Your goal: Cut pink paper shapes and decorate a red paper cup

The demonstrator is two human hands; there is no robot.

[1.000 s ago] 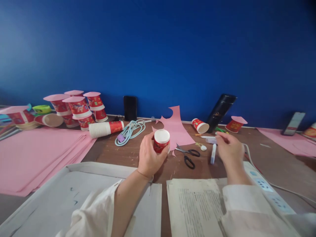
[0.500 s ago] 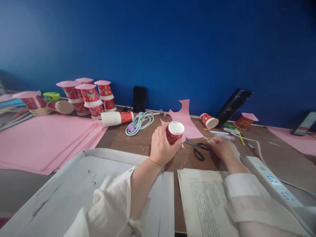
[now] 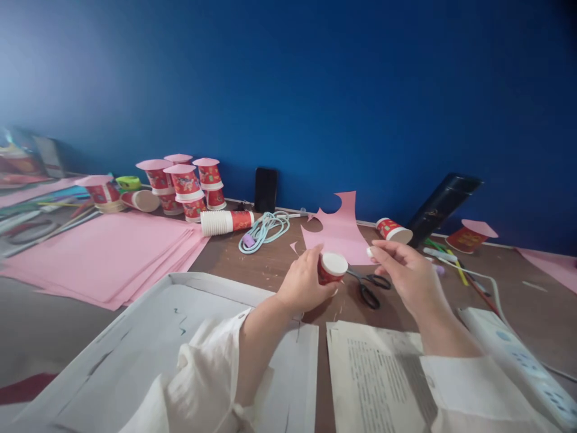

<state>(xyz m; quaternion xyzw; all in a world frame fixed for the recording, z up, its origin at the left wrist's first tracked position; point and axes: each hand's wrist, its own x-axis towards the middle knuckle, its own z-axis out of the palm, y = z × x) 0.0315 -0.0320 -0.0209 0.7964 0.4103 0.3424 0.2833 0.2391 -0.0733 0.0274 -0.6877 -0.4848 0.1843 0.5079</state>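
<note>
My left hand (image 3: 306, 276) is wrapped round the side of a red printed paper cup (image 3: 328, 278), whose white round end faces up. To the right, my right hand (image 3: 408, 273) is raised over the table, thumb and forefinger pressed together. Anything between those fingertips is too small to make out. Black-handled scissors (image 3: 370, 290) lie on the table between my hands, their blades partly behind the cup. A pink paper sheet (image 3: 338, 231) with curved cut-outs lies just behind the cup and scissors.
Pink-topped cups (image 3: 184, 183) stand at the back left, near pink sheets (image 3: 112, 258) and a cup stack (image 3: 225, 222). A coiled cable (image 3: 265, 231), black bottle (image 3: 444, 204) and tipped cup (image 3: 393, 230) lie farther back. In front are a white box lid (image 3: 216, 349), printed pages (image 3: 374, 373) and a power strip (image 3: 518, 361).
My right hand has lifted from beside the pens and scissors and come left, nearer the cup. My left hand still grips the cup, now a little lower in view. The view has shifted left.
</note>
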